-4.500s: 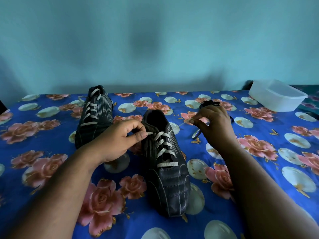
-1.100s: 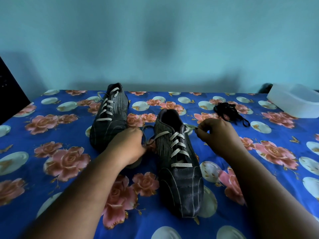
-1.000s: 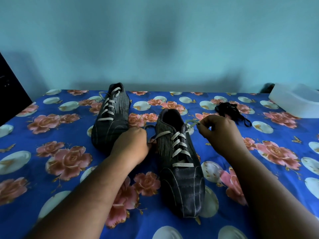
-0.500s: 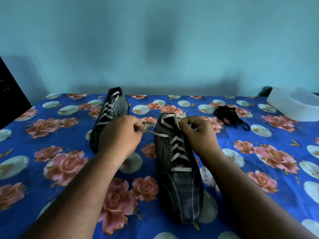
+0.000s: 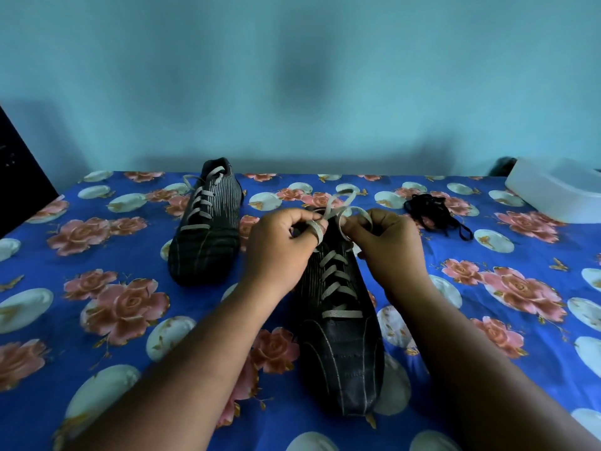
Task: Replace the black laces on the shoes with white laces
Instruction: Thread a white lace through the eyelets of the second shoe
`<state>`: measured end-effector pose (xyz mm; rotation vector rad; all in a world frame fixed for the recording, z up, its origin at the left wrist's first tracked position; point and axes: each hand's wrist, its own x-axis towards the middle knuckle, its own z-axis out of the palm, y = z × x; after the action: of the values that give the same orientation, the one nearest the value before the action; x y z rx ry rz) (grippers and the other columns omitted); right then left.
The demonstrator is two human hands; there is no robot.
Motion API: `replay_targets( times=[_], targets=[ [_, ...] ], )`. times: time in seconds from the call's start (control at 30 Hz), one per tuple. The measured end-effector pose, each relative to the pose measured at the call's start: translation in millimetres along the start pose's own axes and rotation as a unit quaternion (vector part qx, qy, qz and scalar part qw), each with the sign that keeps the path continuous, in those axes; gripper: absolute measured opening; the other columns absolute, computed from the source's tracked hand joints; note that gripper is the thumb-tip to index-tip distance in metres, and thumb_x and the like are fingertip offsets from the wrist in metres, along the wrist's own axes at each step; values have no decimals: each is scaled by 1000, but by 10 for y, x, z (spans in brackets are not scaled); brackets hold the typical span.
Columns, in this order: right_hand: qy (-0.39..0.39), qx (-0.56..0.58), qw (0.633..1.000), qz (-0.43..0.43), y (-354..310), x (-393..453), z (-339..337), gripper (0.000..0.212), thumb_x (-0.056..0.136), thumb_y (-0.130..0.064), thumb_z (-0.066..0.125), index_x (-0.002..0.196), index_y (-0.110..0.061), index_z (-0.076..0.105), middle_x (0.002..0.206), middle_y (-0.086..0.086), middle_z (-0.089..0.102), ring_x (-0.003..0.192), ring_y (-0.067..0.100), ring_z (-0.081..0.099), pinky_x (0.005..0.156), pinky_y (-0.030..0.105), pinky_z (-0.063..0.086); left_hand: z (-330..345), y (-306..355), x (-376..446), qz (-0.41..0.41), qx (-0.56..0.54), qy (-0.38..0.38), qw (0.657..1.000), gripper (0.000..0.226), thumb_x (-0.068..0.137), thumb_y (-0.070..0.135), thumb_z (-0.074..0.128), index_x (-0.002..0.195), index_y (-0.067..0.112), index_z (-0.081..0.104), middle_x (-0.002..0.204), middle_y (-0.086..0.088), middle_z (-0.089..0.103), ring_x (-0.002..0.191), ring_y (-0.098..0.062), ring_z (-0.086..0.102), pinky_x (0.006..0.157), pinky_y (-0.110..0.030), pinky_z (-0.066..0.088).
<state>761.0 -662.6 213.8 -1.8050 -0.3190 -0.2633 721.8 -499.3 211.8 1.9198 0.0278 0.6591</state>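
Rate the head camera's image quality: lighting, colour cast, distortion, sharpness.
Head view: dim, with a heavy blue-green cast; wide-angle bend curves the floral blue tablecloth's far edge; the pale wall carries soft dark smudges; the near black shoe's white laces read sharp.

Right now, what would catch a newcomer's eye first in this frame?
Both hands meet at centre: the left hand and right hand each pinch an end of the white lace over the near shoe, apparently tying it. Behind on the left, the second shoe already wears white laces. The discarded black laces lie heaped to the right on the floral blue cloth, near a white container.
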Motion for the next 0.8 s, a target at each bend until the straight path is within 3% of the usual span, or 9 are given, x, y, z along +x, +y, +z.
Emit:
replay_targets(
  times=[0.07, 0.17, 0.23, 0.37, 0.5, 0.6, 0.67, 0.73, 0.8],
  targets=[
    [-37, -48, 998, 6, -4, 21, -51, 23, 89, -39, 75, 74, -23, 69, 71, -4, 69, 59, 8, 59, 65, 43, 57, 12, -64, 12, 52, 93, -3, 994, 14, 88, 33, 75, 92, 20, 80, 76, 8, 63, 66, -5, 56, 60, -31, 43],
    [-85, -66, 991, 81, -41, 38, -159, 36, 92, -54, 63, 95, -19, 72, 81, 6, 60, 57, 12, 54, 60, 45, 60, 2, -129, 39, 65, 152, -4, 986, 32, 87, 44, 64, 88, 16, 80, 82, -2, 63, 78, -22, 60, 67, -42, 51],
    [-110, -44, 984, 133, -64, 53, -277, 39, 98, -53, 52, 106, -21, 72, 84, 5, 55, 57, 12, 46, 56, 32, 57, -8, -153, 51, 55, 165, -3, 985, 38, 88, 47, 59, 90, 15, 79, 85, -3, 62, 85, -28, 61, 73, -46, 52],
    [-205, -7, 968, 142, -4, 38, -399, 29, 103, -37, 54, 113, -17, 72, 78, 1, 60, 60, 16, 46, 53, 30, 53, -73, -132, 46, 80, 171, -39, 981, 39, 96, 48, 54, 97, 17, 77, 90, -1, 64, 86, -23, 61, 75, -44, 52],
    [-103, -23, 993, 51, 31, 22, -278, 13, 99, -21, 65, 101, -15, 76, 71, -5, 68, 58, 14, 55, 50, 31, 54, -151, -127, 44, 68, 134, -40, 988, 21, 96, 35, 67, 111, 23, 76, 99, 7, 75, 88, -13, 68, 78, -36, 56],
    [-40, -15, 999, 12, 30, 18, -187, 7, 95, -18, 70, 96, -12, 74, 64, -7, 68, 55, 11, 58, 49, 30, 55, -175, -119, 32, 59, 115, -20, 991, 15, 92, 33, 74, 102, 23, 77, 85, 8, 74, 75, -14, 68, 69, -33, 55],
    [-4, 20, 1000, 12, 18, 11, -126, 18, 92, -16, 74, 109, -16, 67, 69, 2, 70, 56, 11, 61, 49, 28, 55, -180, -113, 31, 58, 109, -13, 992, 11, 90, 32, 76, 94, 22, 78, 74, 9, 71, 62, -10, 62, 61, -28, 49],
    [39, 47, 998, 13, 22, 21, -85, 29, 88, -16, 78, 107, -16, 58, 71, 9, 70, 55, 15, 64, 50, 30, 54, -179, -104, 30, 64, 120, -18, 990, 11, 91, 30, 76, 93, 20, 78, 65, 13, 65, 52, -4, 52, 55, -20, 38],
    [77, 57, 995, 7, 19, 31, -59, 32, 84, -16, 82, 98, -12, 53, 70, 12, 68, 53, 20, 64, 52, 33, 54, -181, -89, 36, 78, 140, -42, 986, 14, 95, 29, 70, 96, 17, 78, 70, 14, 62, 60, 0, 54, 58, -18, 41]
  ],
)
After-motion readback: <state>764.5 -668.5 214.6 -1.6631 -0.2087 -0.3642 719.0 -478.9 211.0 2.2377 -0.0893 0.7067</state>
